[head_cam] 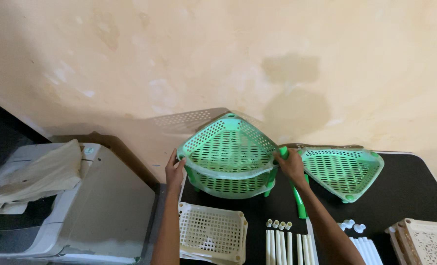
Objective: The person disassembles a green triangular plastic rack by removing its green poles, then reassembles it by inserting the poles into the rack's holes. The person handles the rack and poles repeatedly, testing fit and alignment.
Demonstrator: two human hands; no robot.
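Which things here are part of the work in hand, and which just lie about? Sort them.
In hand: left hand and right hand on the stacked green shelf trays; green curved legs; spare green tray.

Lying about: cream tray, white tubes, white caps, cream lattice panels, printer under a cloth.

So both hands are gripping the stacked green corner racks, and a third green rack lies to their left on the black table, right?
Not quite. The head view shows the third green rack lying to their right. Both the left hand and right hand do grip the stacked green corner racks on the black table.
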